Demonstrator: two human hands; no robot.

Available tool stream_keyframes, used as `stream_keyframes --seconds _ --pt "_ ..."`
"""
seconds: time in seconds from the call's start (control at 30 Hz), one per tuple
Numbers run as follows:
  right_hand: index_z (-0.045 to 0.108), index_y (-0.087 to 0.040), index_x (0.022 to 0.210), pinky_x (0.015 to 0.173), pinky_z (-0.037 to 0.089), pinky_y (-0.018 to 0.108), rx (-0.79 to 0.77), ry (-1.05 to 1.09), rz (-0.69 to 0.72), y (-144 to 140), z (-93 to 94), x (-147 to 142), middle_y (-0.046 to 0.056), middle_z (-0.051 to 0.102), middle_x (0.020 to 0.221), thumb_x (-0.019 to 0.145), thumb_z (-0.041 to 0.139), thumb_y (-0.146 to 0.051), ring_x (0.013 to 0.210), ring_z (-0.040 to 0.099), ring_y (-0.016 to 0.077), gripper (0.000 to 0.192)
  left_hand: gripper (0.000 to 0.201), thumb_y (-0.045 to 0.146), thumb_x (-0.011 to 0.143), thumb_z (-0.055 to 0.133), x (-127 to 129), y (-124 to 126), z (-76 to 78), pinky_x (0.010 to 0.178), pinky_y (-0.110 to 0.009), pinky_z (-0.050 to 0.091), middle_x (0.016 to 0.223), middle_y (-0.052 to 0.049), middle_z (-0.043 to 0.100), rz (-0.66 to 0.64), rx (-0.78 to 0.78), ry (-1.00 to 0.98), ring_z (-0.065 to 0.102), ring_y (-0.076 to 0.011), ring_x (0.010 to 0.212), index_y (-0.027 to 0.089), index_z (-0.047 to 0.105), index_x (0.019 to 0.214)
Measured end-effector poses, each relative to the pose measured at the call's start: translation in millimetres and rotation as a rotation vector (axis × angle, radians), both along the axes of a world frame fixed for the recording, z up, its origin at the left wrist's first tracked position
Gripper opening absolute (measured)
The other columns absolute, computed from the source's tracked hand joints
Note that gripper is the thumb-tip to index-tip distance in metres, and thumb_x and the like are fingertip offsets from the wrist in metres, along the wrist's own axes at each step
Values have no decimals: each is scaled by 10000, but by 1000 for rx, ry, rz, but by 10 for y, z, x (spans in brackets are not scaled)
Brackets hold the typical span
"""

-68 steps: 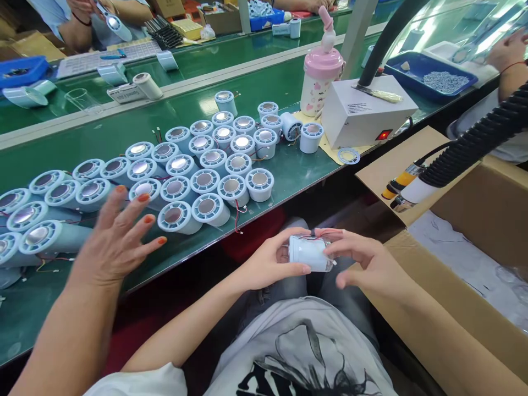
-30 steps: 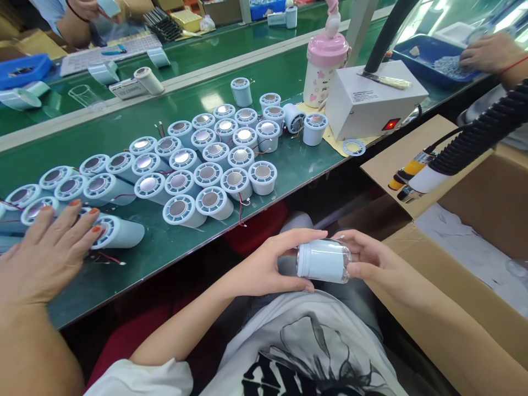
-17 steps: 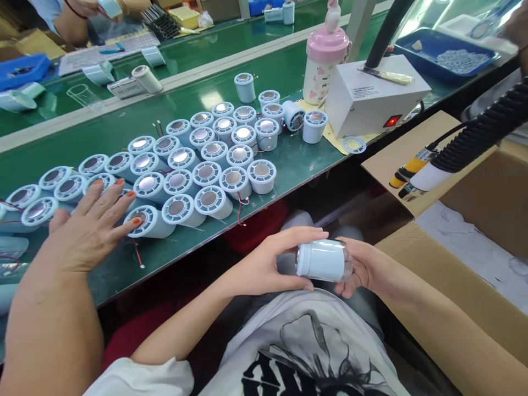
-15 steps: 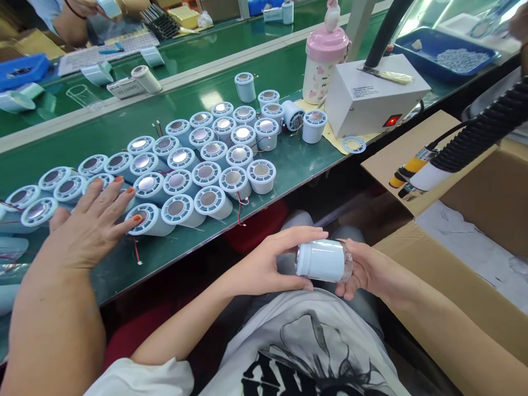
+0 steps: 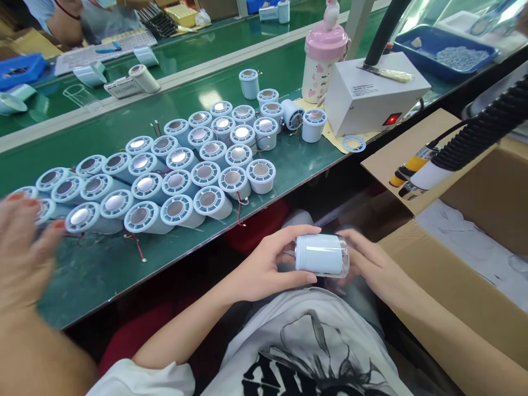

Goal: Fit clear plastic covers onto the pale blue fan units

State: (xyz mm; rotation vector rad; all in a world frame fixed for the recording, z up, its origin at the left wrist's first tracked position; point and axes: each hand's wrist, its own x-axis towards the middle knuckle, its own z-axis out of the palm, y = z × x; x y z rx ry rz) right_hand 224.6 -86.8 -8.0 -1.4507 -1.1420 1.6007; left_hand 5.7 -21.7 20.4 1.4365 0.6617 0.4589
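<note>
head view: left hand [image 5: 264, 269] and right hand [image 5: 373, 267] grip a pale-blue cylinder [image 5: 319, 254] over the lap, apparently fitting its clear sleeve; next needs seating it square.

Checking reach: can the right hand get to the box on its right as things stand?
Probably yes. The right hand is beside the open box with nothing between, though it and the left hand hold the cylinder.

Cylinders [image 5: 177, 170] in rows on table [image 5: 297, 159], box [image 5: 373, 99] to their right.
</note>
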Motion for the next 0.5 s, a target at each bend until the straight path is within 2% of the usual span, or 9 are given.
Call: stream_keyframes --seconds 0.03,0.07,0.1,0.13,0.2,0.23,0.3,0.4,0.5 --pt "478 -211 1196 774 597 388 232 -140 -17 -18 -20 13 140 604 1201 952 495 -373 962 676 241 293 587 269 770 735 1 -1 13 897 -317 539 1219 -87 570 6 -36 2 606 -211 1059 231 489 1302" --pt "430 -254 1273 922 538 449 464 -258 3 -32 -35 30 136 456 1408 931 534 -246 1164 582 265 357 583 279 775 731 0 0 21 870 -309 546 1187 -79 579 7 -71 2 614 -205 1029 231 483 1300" --pt "400 -298 1322 1024 461 482 667 -342 57 -44 -42 50 99 308 1523 912 535 -141 1302 459 272 459 582 293 781 724 -2 1 24 829 -302 557 1150 -71 588 2 -110 0 623 -199 991 234 472 1302" --pt "397 -328 1346 1076 407 483 816 -390 126 -54 -43 70 60 234 1562 901 515 -66 1365 376 265 530 581 312 792 711 -5 4 25 782 -297 566 1111 -63 595 -9 -151 -3 631 -191 943 239 458 1310" --pt "434 -355 1351 1094 399 420 914 -407 247 -65 -29 109 24 313 1533 891 504 -7 1364 379 233 582 591 353 814 684 -13 9 20 701 -291 571 1035 -50 608 -40 -216 -1 638 -172 839 248 431 1338" --pt "447 -358 1355 1080 419 376 874 -381 269 -69 -16 124 21 388 1491 889 531 -20 1334 422 218 582 610 366 812 685 -17 12 19 699 -297 571 1025 -49 614 -52 -226 5 640 -172 824 250 427 1352" --pt "445 -359 1371 1028 470 319 675 -249 250 -75 15 139 25 485 1412 876 622 -107 1253 510 210 583 665 365 782 719 -27 17 20 783 -331 565 1085 -65 625 -66 -194 13 647 -196 893 250 437 1373" --pt "437 -382 1378 944 526 285 311 68 204 -77 62 122 16 585 1293 890 650 -246 1146 594 198 549 758 288 709 792 -41 23 26 985 -395 495 1321 -92 558 -77 -111 -28 584 -267 1150 275 454 1387" --pt "464 -423 1353 916 532 259 157 281 166 -78 95 94 -11 634 1220 928 603 -284 1087 628 167 468 750 210 724 777 -53 26 18 1023 -412 478 1419 -88 489 -111 -75 -84 525 -285 1250 306 452 1393"
